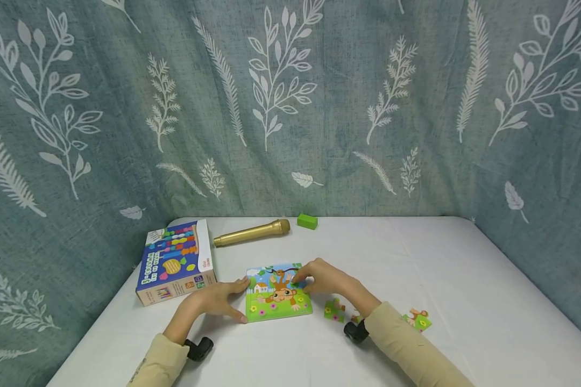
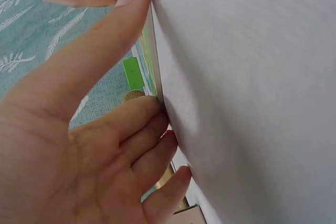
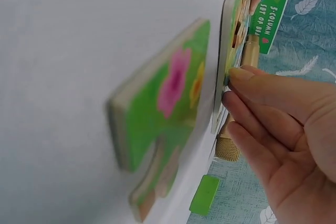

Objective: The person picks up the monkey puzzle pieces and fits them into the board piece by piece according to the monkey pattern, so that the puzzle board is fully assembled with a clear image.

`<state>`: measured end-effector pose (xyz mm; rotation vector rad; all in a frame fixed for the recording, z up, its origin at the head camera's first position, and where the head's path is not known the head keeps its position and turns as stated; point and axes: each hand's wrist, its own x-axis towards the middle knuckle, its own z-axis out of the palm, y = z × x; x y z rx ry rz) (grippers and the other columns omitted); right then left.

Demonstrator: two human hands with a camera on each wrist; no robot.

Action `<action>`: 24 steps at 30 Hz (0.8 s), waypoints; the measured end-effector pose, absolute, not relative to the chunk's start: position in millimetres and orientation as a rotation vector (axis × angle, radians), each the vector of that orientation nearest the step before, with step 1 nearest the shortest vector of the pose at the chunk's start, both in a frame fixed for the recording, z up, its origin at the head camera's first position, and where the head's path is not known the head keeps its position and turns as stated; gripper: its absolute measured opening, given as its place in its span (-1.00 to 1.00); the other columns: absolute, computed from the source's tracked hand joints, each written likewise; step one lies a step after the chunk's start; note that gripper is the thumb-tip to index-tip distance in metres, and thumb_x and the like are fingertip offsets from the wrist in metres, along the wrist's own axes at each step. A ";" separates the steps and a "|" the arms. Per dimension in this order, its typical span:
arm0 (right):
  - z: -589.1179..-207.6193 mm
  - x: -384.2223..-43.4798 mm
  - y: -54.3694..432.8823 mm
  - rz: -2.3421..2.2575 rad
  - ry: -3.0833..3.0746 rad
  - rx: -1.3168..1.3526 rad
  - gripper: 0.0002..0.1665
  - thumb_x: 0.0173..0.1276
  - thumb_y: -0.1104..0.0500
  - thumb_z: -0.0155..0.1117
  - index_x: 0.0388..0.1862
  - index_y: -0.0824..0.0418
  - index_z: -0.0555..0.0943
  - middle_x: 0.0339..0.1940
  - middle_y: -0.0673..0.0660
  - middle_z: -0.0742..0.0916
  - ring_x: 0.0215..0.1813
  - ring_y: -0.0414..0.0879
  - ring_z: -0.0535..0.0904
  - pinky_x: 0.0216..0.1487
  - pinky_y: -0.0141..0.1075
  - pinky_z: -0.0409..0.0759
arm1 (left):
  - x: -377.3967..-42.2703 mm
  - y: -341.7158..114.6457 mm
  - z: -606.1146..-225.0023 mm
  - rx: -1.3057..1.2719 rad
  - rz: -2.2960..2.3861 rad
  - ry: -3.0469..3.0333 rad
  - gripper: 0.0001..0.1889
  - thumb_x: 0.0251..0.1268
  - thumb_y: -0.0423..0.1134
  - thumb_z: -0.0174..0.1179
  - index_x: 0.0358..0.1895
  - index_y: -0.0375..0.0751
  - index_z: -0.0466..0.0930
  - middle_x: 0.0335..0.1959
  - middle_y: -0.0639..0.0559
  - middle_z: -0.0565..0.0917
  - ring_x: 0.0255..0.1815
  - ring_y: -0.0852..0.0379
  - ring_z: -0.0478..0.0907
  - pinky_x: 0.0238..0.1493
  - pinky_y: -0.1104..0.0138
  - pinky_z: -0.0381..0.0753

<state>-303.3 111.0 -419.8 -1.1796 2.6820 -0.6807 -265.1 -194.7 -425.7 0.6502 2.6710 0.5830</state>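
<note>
A monkey jigsaw puzzle (image 1: 276, 303) in a flat board lies on the white table between the hands. My left hand (image 1: 218, 298) rests at its left side, thumb and fingers spread apart and touching the edge. In the left wrist view, the thumb (image 2: 113, 30) meets the board's rim. Over the upper right part of the puzzle, my right hand (image 1: 326, 277) pinches a puzzle piece, mostly hidden by the fingertips. Loose pieces lie to the right: a green one with a pink flower (image 1: 334, 310), one partly behind the right wrist, and another piece (image 1: 418, 320) beyond the forearm.
A blue bead-set box (image 1: 176, 260) stands at the left. Behind the puzzle lie a gold microphone (image 1: 252, 234) and a green block (image 1: 307, 221). A patterned blue-green curtain (image 1: 339, 107) hangs around the table (image 1: 465, 279). Each wrist wears a small black camera.
</note>
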 end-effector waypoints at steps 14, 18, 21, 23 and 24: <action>-419.3 -309.8 100.2 -0.600 2.645 -1.229 -0.66 0.23 0.25 0.41 0.01 0.13 0.71 -0.03 0.03 0.75 0.10 -0.05 0.62 0.16 -0.17 0.54 | -264.7 -192.8 -426.5 0.613 0.564 2.686 0.01 -0.09 0.13 0.47 0.48 -0.07 0.19 0.50 -0.08 0.15 0.49 -0.16 0.05 0.43 -0.06 0.07; -418.2 -309.1 96.1 -0.598 2.626 -1.242 -0.69 0.24 0.23 0.40 -0.01 0.17 0.72 -0.04 0.06 0.75 0.08 -0.03 0.63 0.12 -0.19 0.58 | -264.8 -192.8 -426.7 0.614 0.567 2.686 0.02 -0.09 0.13 0.47 0.48 -0.08 0.19 0.50 -0.09 0.15 0.49 -0.16 0.05 0.43 -0.06 0.06; -417.5 -308.0 95.0 -0.610 2.619 -1.246 -0.71 0.24 0.24 0.39 -0.04 0.21 0.72 -0.07 0.08 0.76 0.07 -0.01 0.64 0.11 -0.17 0.59 | -265.4 -192.9 -427.1 0.618 0.573 2.686 0.01 -0.09 0.13 0.47 0.48 -0.09 0.19 0.50 -0.09 0.15 0.49 -0.16 0.06 0.43 -0.05 0.07; -417.6 -307.5 94.9 -0.613 2.619 -1.251 -0.72 0.24 0.25 0.40 -0.05 0.21 0.73 -0.08 0.08 0.76 0.06 -0.01 0.64 0.10 -0.17 0.59 | -265.7 -192.9 -427.3 0.618 0.576 2.686 0.01 -0.08 0.13 0.47 0.48 -0.09 0.19 0.50 -0.09 0.15 0.49 -0.16 0.07 0.43 -0.05 0.08; -417.8 -307.5 94.9 -0.612 2.621 -1.255 -0.72 0.23 0.25 0.40 -0.05 0.21 0.73 -0.08 0.08 0.76 0.05 -0.01 0.64 0.10 -0.18 0.59 | -265.7 -192.9 -427.4 0.617 0.577 2.685 0.01 -0.08 0.12 0.47 0.48 -0.09 0.19 0.50 -0.09 0.15 0.49 -0.16 0.07 0.43 -0.05 0.08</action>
